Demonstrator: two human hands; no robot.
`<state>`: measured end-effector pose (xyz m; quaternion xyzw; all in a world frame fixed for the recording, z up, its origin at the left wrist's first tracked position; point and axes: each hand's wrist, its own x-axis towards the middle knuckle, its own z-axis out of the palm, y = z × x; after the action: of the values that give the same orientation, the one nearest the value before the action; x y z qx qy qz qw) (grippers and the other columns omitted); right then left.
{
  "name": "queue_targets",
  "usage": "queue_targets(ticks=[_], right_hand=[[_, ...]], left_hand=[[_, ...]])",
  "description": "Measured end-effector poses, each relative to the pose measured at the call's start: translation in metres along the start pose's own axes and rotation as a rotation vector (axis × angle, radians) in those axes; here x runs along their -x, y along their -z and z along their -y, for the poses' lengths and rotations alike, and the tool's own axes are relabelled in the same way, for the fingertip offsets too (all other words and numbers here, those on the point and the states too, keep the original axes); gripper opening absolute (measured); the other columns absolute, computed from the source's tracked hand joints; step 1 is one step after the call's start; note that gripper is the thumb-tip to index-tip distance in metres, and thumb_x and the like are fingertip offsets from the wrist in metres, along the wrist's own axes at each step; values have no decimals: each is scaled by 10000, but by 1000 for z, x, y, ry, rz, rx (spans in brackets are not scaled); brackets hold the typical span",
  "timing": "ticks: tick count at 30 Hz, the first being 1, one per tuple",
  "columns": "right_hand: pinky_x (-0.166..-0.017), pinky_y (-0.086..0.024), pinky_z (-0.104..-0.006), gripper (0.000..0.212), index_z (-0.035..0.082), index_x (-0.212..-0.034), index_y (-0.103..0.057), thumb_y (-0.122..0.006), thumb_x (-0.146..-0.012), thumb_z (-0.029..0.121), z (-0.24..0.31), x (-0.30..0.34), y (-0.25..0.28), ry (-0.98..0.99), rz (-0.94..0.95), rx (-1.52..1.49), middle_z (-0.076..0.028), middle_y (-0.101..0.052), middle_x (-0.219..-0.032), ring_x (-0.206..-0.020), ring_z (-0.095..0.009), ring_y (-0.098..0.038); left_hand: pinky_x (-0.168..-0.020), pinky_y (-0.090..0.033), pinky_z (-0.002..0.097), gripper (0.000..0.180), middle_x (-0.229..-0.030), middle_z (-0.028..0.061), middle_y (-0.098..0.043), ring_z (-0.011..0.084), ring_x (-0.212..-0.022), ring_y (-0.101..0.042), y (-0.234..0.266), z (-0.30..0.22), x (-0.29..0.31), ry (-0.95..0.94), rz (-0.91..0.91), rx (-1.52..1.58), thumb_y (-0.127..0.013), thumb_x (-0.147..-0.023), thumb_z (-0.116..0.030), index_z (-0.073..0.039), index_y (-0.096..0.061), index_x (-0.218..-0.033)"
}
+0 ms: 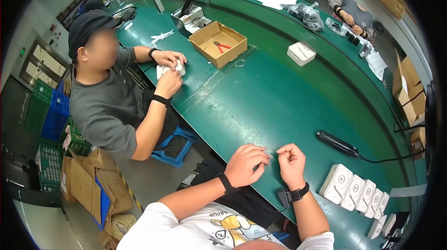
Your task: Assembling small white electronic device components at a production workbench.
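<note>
My left hand hovers over the near edge of the green table, its fingers curled together at the tips. Something tiny and pale may be at those fingertips, too small to name. Close beside it, my right hand is closed, thumb against the curled fingers; whatever it holds, if anything, is hidden. A small gap separates the two hands. Beyond my right hand lies a black electric screwdriver with a cable running right. Several white boxes with round printed pictures stand in a row to the right of my right wrist.
At the left, a co-worker handles a white object. An open cardboard box holds red-handled pliers. Another white box sits toward the far side. A blue stool and flattened cartons are on the floor.
</note>
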<state>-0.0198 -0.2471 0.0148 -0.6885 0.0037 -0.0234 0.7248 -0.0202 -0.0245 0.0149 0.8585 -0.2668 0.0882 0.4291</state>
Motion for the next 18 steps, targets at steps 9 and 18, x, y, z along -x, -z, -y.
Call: queue_targets(ticks=[9,18], right_hand=[[-644,-344,-232,154,39,-1069,-760,-667,-1120,-73,-9,4,8,-5,-44,-50,116,-577,-803,-703,14,-455],[-670,-383,-237,158,29,-1091,-798,-667,-1128,-51,-9,-2,4,-4,-14,-80,97,-650,-840,-738,8,-501]], left_hand=[[-1189,-578,498,107,-1112,70,-899,281,-1206,-839,-3,-10,-2,188,-47,115,-780,-955,-22,-107,-845,-957],[-817,-613,352,149,-812,83,-834,178,-792,-798,-28,-11,-24,387,-113,441,-711,-947,25,-39,-803,-848]])
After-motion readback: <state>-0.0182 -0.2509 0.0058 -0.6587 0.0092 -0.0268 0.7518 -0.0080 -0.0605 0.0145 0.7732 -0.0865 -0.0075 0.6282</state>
